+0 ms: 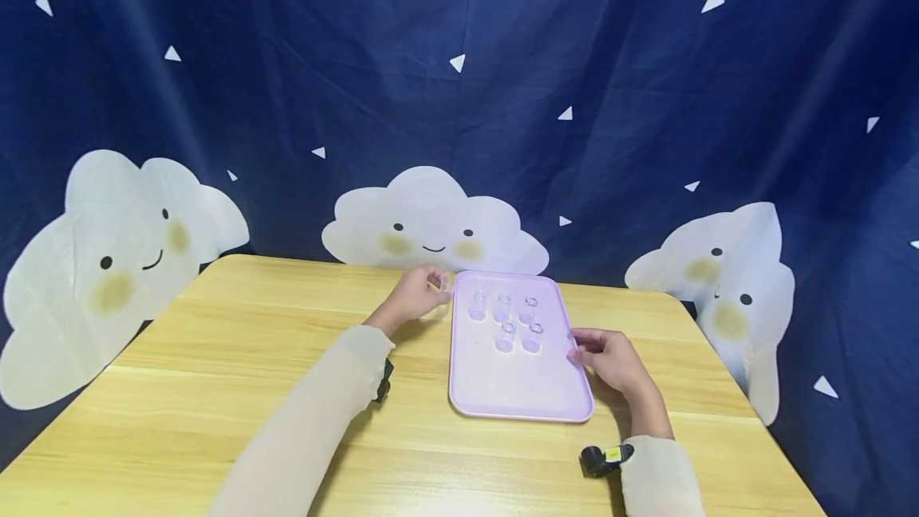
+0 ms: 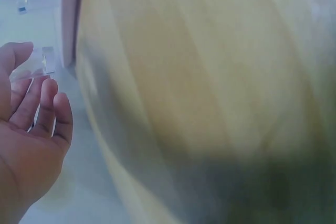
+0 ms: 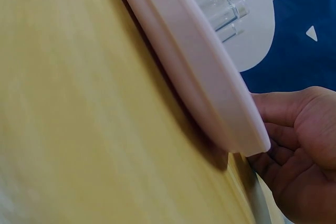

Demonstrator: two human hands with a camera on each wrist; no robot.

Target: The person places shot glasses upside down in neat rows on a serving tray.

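A small clear cup (image 2: 48,60) is pinched between the thumb and fingers of my left hand (image 1: 415,294), just beyond the left rim of a pale purple tray (image 1: 517,391). In the left wrist view the cup is partly hidden behind the thumb. On the far half of the tray stand several matching clear cups (image 1: 505,341), in two rows. My right hand (image 1: 610,359) grips the tray's right edge; in the right wrist view its fingers (image 3: 281,107) lie at the rim, some of them lower than the tray's edge.
The tray lies on a light wooden table (image 1: 287,325). Behind the table hangs a dark blue curtain (image 1: 459,118) with white triangles and smiling clouds. Each wrist wears a small black camera (image 1: 601,459), partly against the pale sleeves.
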